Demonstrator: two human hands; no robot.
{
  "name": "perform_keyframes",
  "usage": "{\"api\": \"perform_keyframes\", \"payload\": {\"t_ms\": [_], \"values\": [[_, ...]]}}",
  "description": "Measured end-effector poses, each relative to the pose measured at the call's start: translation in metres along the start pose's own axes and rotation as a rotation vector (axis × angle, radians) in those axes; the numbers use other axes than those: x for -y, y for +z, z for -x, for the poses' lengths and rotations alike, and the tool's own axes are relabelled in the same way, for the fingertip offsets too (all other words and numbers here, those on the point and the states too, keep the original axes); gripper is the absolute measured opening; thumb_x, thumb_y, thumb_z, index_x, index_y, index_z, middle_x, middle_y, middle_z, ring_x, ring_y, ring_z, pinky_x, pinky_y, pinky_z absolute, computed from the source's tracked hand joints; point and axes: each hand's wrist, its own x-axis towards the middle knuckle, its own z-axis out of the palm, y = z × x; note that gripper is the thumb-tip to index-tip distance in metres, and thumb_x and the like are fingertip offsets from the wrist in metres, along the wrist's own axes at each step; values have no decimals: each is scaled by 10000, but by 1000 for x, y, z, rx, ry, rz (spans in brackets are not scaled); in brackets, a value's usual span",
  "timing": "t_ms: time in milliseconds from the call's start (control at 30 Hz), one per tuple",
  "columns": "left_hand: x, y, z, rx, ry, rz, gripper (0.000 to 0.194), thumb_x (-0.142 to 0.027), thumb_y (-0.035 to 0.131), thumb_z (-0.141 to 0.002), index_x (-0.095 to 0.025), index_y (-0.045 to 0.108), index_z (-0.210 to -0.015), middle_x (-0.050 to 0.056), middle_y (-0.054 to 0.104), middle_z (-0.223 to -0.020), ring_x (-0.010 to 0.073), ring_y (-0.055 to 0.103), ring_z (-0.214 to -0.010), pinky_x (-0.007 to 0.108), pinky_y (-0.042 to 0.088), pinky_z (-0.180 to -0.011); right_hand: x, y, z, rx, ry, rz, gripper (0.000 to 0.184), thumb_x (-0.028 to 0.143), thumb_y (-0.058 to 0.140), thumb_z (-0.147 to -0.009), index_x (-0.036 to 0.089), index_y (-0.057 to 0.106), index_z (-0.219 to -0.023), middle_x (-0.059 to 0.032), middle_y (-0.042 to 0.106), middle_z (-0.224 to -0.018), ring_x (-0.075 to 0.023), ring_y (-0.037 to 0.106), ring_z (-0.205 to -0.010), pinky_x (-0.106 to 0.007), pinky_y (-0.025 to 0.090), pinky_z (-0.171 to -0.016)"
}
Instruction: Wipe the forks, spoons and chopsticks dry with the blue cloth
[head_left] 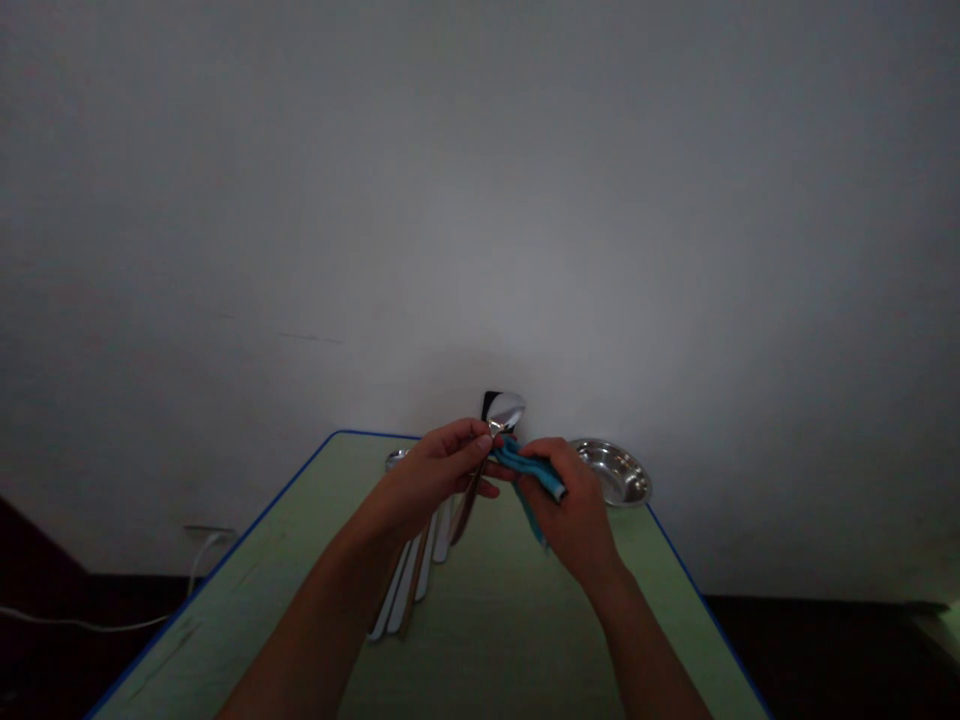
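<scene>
Blue cloth (532, 466) is bunched in the fingers of the right hand (568, 500); the left hand (439, 468) pinches a metal spoon (506, 410), bowl uppermost, above the pale-green table (510, 620). Handles of further cutlery (412, 585) lie below the left hand; a steel bowl (615, 472) sits beside the right.

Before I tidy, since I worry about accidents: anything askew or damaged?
The metal bowl seems to overhang the table at its far right corner, a risky spot. The wall, at left, has a scratch-like line.
</scene>
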Motion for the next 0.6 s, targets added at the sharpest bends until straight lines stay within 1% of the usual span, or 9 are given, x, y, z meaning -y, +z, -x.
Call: {"api": "perform_keyframes", "payload": {"t_ms": [133, 333, 433, 500, 533, 600], "values": [[2, -3, -2, -10, 18, -7, 191, -300, 646, -755, -147, 583, -849, 37, 647, -815, 168, 624, -767, 271, 480, -630, -2, 2, 0, -2, -3, -10, 173, 141, 555, -774, 212, 549, -932, -19, 591, -896, -161, 544, -837, -292, 427, -738], [4, -4, -4, -44, 29, 6, 188, -295, 674, -729, -135, 618, -812, 14, 643, -726, 120, 588, -661, 269, 474, -670, 2, 4, -1, 23, -20, -26, 150, 162, 568, -787, 211, 550, -928, -15, 584, -885, -152, 539, -830, -283, 424, -739], [6, -6, -5, -47, 8, 24, 196, -295, 687, -717, -127, 623, -796, 9, 642, -710, 110, 590, -640, 265, 478, -685, 2, 2, 0, 60, -60, -46, 149, 226, 569, -805, 208, 552, -951, -24, 579, -911, -155, 538, -854, -290, 429, -759], [6, -10, -6, -48, 3, 28, 198, -298, 687, -720, -122, 624, -786, 7, 640, -695, 104, 591, -634, 255, 480, -684, -2, 0, -1, 97, -99, -56, 190, 306, 544, -829, 211, 552, -994, -34, 575, -952, -163, 538, -896, -300, 435, -789], [5, -13, -6, -52, 0, 28, 196, -295, 686, -722, -120, 625, -787, 5, 639, -688, 101, 592, -631, 249, 481, -682, -6, -1, -2, 115, -110, -58, 224, 340, 493, -859, 216, 546, -1038, -40, 572, -988, -165, 540, -923, -303, 440, -801], [4, -19, -6, -65, -5, 26, 186, -285, 685, -725, -119, 626, -785, 3, 639, -676, 96, 594, -623, 237, 481, -670, -17, 0, -7, 80, -96, -17, 305, 346, 302, -932, 229, 514, -1118, -46, 560, -1031, -152, 544, -940, -298, 453, -798]]}}
